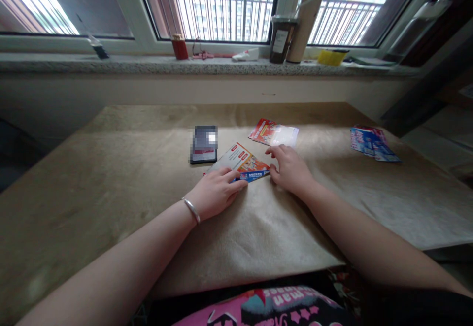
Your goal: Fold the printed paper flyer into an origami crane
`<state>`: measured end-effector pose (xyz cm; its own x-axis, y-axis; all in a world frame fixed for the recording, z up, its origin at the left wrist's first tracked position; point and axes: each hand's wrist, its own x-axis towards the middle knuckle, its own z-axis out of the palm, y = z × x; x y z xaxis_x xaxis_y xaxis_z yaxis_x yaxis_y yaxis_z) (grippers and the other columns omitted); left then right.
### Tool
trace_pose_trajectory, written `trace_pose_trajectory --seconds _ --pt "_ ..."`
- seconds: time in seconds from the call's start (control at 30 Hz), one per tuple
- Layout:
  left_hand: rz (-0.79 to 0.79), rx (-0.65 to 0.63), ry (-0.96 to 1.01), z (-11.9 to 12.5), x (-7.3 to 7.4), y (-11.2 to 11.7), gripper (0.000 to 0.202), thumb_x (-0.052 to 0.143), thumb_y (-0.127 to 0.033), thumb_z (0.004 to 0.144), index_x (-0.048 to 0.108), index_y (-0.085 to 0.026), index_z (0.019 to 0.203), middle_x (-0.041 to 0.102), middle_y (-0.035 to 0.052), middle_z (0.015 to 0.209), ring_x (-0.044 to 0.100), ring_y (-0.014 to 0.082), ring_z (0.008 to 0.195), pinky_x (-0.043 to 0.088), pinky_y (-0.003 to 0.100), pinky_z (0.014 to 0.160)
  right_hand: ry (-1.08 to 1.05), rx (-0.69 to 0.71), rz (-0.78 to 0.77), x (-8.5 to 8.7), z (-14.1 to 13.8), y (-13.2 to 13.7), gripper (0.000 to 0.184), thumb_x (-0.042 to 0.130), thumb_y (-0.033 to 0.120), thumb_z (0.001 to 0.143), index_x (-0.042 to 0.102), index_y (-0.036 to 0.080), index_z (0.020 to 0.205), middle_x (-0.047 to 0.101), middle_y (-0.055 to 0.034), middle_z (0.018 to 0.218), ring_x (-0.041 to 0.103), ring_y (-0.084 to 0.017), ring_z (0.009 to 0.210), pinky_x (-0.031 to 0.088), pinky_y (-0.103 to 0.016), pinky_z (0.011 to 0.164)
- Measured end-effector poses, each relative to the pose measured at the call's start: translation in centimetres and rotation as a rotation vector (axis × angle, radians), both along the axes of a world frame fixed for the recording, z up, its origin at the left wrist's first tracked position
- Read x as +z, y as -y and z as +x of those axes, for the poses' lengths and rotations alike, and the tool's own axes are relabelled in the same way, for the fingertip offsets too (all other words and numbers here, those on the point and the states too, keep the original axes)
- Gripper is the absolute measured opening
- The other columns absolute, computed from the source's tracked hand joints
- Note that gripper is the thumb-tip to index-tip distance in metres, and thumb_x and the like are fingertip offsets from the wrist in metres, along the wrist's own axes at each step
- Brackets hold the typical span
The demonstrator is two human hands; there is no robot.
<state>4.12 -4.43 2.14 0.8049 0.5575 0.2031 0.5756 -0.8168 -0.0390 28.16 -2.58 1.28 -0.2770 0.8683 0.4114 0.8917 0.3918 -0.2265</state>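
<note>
The left hand (218, 190) lies palm down over the near left part of a card (238, 154), its fingers stretched out across the printed face and not clenched round anything. A silver bracelet (192, 211) circles that wrist. The right hand (290, 168) is at the card's right corner, fingers loosely bent, thumb and forefinger apart with nothing grasped between them; whether the thumb touches the corner is hard to tell.

The card lies flat about midway between the left and right edges of the desk (111, 178), slanted to its near edge. It has a white part, an orange picture and a blue strip along the side toward the person. Just beyond its left end, on the far-edge side, lies a dark phone (204, 145), blurred into blocks. Toward the far edge, just past the right hand's fingers, is a red and white leaflet (273, 131). Well apart from these, near the desk's right edge and below the far right corner, some blue cards (373, 143) overlap in a fanned heap.

Behind the far edge, a stone sill (148, 67) runs under the windows. On it stand a red jar (180, 47), a dark cup (281, 39) beside a tall brown tube (308, 16), and a yellow box (330, 57) farther right.
</note>
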Motion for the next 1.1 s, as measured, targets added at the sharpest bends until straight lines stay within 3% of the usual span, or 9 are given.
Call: trace_pose_trajectory --seconds 0.13,0.27,0.43,0.77,1.1 --pt "-0.025 -0.020 0.012 0.0 -0.1 -0.3 0.028 0.045 -0.020 0.091 0.059 -0.024 0.114 0.061 0.0046 0.108 0.052 0.0211 0.097 0.048 0.036 0.083 0.056 0.333 0.113 0.2 -0.8 0.4 0.017 0.053 0.017 0.081 0.068 0.021 0.088 0.065 -0.0064 0.096 0.054 -0.021 0.088 0.046 -0.035 0.082" --pt "-0.022 -0.022 0.024 0.0 -0.4 -0.6 0.028 0.046 -0.020 0.090 0.060 -0.024 0.114 0.061 0.0053 0.106 0.052 0.0202 0.094 0.048 0.036 0.085 0.094 0.542 0.063 -0.6 -1.3 0.3 0.020 0.053 0.018 0.084 0.071 0.024 0.091 0.068 -0.0036 0.094 0.057 -0.018 0.088 0.048 -0.031 0.081" --pt "0.001 -0.005 0.028 0.0 -0.7 -0.6 0.027 0.045 -0.021 0.090 0.061 -0.024 0.112 0.061 0.0046 0.105 0.051 0.0218 0.094 0.047 0.037 0.083 0.119 0.594 0.049 -1.1 -1.4 0.0 0.023 0.050 0.016 0.085 0.071 0.024 0.092 0.069 -0.0029 0.093 0.061 -0.017 0.089 0.048 -0.029 0.082" --pt "0.017 -0.017 0.015 0.1 -0.6 -0.7 0.025 0.044 -0.020 0.090 0.062 -0.022 0.107 0.060 0.0066 0.101 0.051 0.0222 0.094 0.047 0.037 0.082 0.203 0.568 0.036 -0.3 -2.0 0.4 0.022 0.050 0.017 0.085 0.070 0.025 0.091 0.069 -0.0036 0.096 0.061 -0.018 0.090 0.048 -0.029 0.077" --pt "-0.085 -0.076 0.034 -1.0 -0.6 -1.2 0.022 0.044 -0.021 0.091 0.062 -0.022 0.104 0.060 0.0064 0.103 0.052 0.0193 0.096 0.048 0.034 0.084 0.205 0.561 0.037 -0.6 -1.8 0.4 0.022 0.049 0.019 0.086 0.070 0.026 0.091 0.068 -0.0028 0.095 0.059 -0.017 0.090 0.046 -0.027 0.074"
